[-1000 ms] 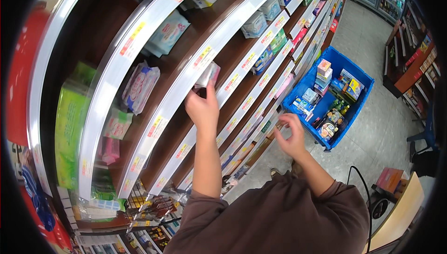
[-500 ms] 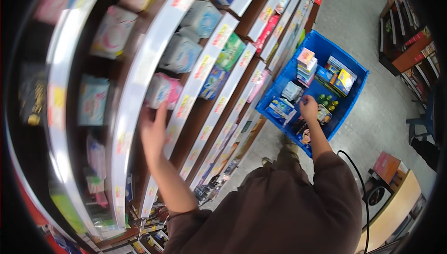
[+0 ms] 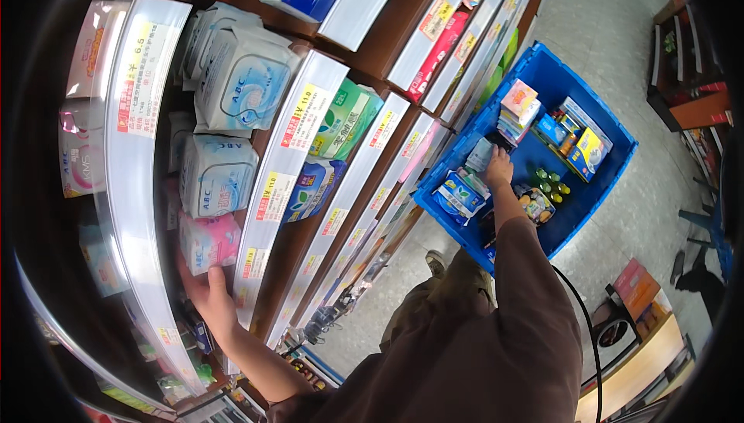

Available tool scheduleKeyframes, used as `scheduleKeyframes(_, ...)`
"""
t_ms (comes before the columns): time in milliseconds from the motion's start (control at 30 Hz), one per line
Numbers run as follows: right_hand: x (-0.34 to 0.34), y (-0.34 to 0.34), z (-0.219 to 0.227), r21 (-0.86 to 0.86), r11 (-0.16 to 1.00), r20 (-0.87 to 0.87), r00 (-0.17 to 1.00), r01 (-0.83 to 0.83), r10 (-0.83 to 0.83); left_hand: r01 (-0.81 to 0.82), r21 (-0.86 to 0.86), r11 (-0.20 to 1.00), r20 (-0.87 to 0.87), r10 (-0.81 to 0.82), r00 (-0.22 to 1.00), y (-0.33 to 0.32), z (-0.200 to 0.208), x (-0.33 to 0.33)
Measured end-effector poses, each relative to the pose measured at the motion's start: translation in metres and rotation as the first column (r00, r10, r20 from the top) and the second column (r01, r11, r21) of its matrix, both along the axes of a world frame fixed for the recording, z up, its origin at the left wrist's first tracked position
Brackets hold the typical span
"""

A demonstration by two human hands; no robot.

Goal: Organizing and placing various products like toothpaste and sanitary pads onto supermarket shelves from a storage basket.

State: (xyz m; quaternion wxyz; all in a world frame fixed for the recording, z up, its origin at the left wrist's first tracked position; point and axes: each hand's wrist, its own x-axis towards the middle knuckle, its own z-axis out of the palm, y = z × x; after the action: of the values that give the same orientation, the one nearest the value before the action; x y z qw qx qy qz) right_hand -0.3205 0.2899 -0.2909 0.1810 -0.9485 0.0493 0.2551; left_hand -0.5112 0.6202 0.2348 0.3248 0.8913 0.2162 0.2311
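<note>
At the shelf on the left, my left hand [image 3: 211, 299] touches a pink and white soft pack [image 3: 211, 242]. Its thumb stands apart at the front of the pack, and the other fingers reach along the side, partly hidden. White and pale-blue packs [image 3: 221, 175] sit just behind the pink one. My right hand [image 3: 500, 169] reaches into a blue plastic crate [image 3: 587, 96] on the right. Its fingers extend over the edge of a pale soft pack [image 3: 479, 155], apparently touching it. A green and blue pack [image 3: 460, 197] lies close by.
The crate also holds a stack of small boxes [image 3: 518, 109], a yellow and blue box [image 3: 590, 152] and small green bottles [image 3: 552, 184]. Shelf edges with price tags [image 3: 288, 152] slant beside my left arm. A black cable [image 3: 589, 299] hangs by my right side.
My view has shifted nearer the shelf. My left hand has come up against the pink pack's near end. My right hand has moved toward the pale pack in the crate.
</note>
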Motion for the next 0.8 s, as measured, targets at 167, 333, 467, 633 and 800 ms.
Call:
scheduleKeyframes(167,-0.005,-0.009,-0.048,-0.057,0.998,0.188,0.982,0.041,-0.030,-0.094,-0.103,0.990,-0.093,0.084,0.992,-0.014,0.007,0.012)
scheduleKeyframes(333,-0.015,-0.003,0.020,0.229,0.947,0.311,0.905,0.224,-0.289,0.042,-0.119,0.992,-0.029,-0.046,0.999,-0.002,-0.001,0.010)
scheduleKeyframes(467,-0.028,-0.012,0.061,0.538,0.750,0.448,0.624,0.384,-0.640,0.008,-0.150,0.989,-0.015,-0.010,1.000,-0.005,0.002,0.011)
scheduleKeyframes(633,-0.071,-0.005,0.160,0.765,0.631,0.539,0.408,0.127,-0.736,0.109,0.025,0.994,0.026,-0.109,0.994,-0.012,0.010,0.010)
scheduleKeyframes(800,-0.128,0.035,0.273,0.806,0.528,0.589,0.454,-0.267,-0.668,0.096,0.597,0.796,0.230,-0.284,0.931,-0.035,0.007,-0.027)
